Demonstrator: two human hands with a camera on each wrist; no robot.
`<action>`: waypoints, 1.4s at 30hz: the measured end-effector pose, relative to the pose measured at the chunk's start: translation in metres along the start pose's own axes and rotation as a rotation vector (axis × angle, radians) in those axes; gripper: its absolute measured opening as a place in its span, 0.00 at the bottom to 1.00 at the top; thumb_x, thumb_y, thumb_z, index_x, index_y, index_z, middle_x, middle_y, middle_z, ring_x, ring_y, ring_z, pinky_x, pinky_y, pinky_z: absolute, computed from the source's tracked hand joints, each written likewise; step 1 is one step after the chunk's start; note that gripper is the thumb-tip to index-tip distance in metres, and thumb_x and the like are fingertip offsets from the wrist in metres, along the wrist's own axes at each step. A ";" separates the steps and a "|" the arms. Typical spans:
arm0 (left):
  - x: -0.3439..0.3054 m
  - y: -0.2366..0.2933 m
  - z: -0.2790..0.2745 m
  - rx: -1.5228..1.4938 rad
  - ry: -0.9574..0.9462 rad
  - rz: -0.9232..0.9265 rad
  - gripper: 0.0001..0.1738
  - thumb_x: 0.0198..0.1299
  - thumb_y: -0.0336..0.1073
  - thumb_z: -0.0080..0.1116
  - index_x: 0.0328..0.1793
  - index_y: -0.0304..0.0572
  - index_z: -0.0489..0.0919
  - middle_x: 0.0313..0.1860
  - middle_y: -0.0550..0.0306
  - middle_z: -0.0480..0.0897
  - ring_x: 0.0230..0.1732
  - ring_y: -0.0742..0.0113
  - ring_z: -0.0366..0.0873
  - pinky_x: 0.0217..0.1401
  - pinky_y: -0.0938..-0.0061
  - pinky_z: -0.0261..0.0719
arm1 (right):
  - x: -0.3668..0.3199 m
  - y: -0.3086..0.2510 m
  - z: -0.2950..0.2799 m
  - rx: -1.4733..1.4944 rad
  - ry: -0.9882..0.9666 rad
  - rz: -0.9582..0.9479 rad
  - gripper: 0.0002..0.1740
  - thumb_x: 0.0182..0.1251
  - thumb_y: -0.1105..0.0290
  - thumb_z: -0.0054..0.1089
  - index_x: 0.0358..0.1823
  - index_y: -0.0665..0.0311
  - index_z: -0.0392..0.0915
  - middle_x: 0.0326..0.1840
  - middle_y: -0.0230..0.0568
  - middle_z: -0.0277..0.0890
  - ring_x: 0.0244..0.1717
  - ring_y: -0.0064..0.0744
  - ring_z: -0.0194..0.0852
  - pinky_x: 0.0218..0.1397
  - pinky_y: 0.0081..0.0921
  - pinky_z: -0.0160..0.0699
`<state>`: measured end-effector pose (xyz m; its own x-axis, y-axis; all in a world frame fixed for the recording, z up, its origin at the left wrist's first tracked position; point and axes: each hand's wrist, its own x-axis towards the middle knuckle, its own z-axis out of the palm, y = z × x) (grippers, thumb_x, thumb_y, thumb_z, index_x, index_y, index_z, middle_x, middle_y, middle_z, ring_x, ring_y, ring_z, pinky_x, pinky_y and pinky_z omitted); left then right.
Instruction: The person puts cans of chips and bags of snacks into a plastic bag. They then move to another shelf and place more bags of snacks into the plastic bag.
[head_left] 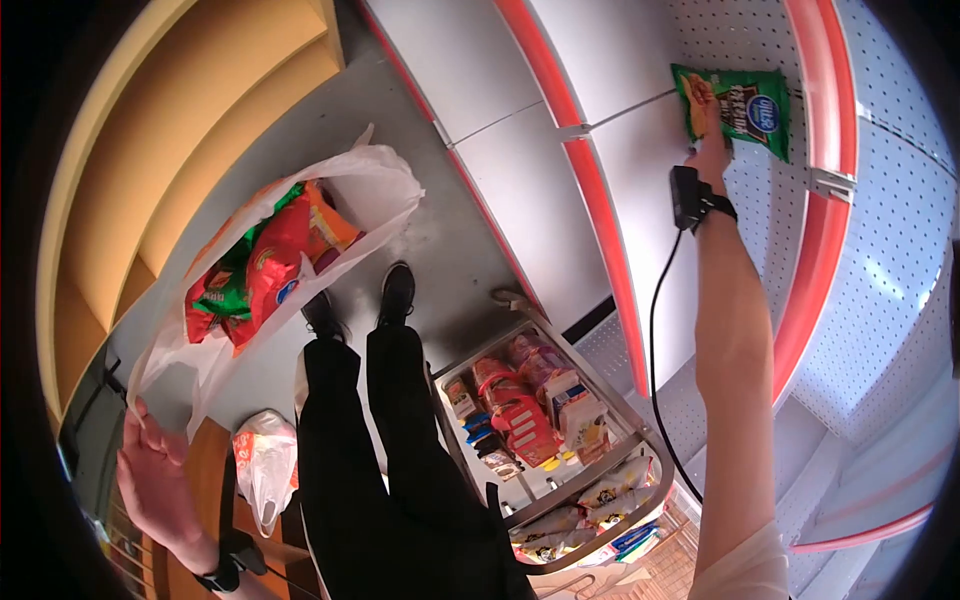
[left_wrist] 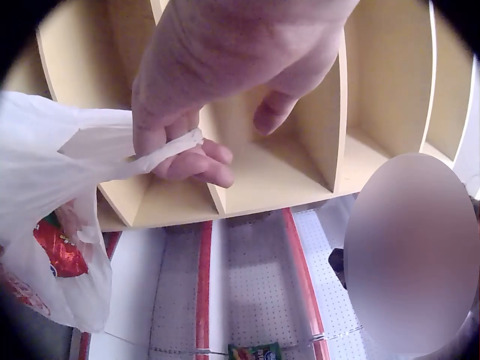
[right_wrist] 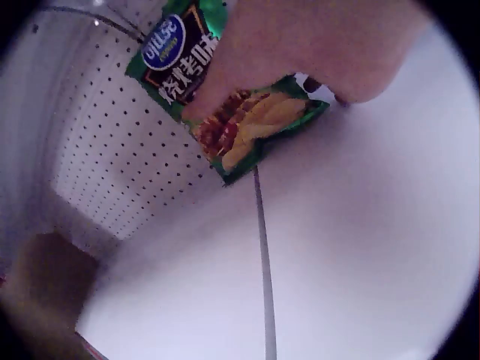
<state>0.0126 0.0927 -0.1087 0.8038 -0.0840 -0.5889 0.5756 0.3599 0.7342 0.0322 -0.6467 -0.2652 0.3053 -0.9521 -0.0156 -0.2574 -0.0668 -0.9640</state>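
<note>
My right hand point(head_left: 712, 135) is stretched out over a white shelf and grips a green bag of chips point(head_left: 762, 112) near the perforated back panel. In the right wrist view the thumb lies across the front of the chip bag point(right_wrist: 176, 71), while the other fingers are mostly hidden behind it. My left hand point(head_left: 160, 490) holds a white plastic bag point(head_left: 390, 185) by one handle point(left_wrist: 169, 152), which loops over curled fingers. Inside the open plastic bag lie red snack bags point(head_left: 272, 262) and green ones point(head_left: 228, 300).
A metal-framed cart point(head_left: 655, 480) with boxes and snack packs stands beside my legs. Red-edged white shelves point(head_left: 600, 220) run along the right, wooden shelving point(head_left: 180, 130) along the left. Another filled plastic bag point(head_left: 266, 465) sits low near my left leg. A black cable point(head_left: 655, 340) hangs from my right wrist.
</note>
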 end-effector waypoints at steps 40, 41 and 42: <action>-0.030 -0.019 0.097 0.059 -0.253 -0.328 0.43 0.50 0.54 0.62 0.63 0.25 0.64 0.38 0.51 0.76 0.37 0.61 0.77 0.43 0.72 0.72 | -0.491 -0.040 0.080 -0.761 -1.363 -0.771 0.43 0.36 0.69 0.72 0.60 0.66 0.65 0.50 0.44 0.72 0.54 0.42 0.69 0.61 0.38 0.61; -0.033 -0.018 0.096 0.035 -0.259 -0.357 0.44 0.49 0.52 0.63 0.64 0.25 0.64 0.38 0.51 0.77 0.37 0.61 0.77 0.44 0.72 0.71 | -0.498 -0.036 0.080 -0.836 -1.422 -0.712 0.47 0.39 0.66 0.72 0.64 0.68 0.60 0.53 0.48 0.70 0.57 0.44 0.67 0.63 0.39 0.60; -0.034 -0.018 0.094 0.026 -0.266 -0.362 0.44 0.49 0.52 0.63 0.64 0.25 0.64 0.38 0.51 0.77 0.37 0.61 0.77 0.44 0.72 0.71 | -0.503 -0.034 0.079 -0.850 -1.420 -0.713 0.47 0.39 0.66 0.72 0.64 0.68 0.60 0.53 0.48 0.70 0.57 0.44 0.67 0.63 0.39 0.60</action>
<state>-0.0110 0.0015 -0.0697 0.5587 -0.4378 -0.7045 0.8277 0.2401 0.5072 -0.0404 -0.1425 -0.2455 0.9087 0.2496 -0.3347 0.0494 -0.8602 -0.5075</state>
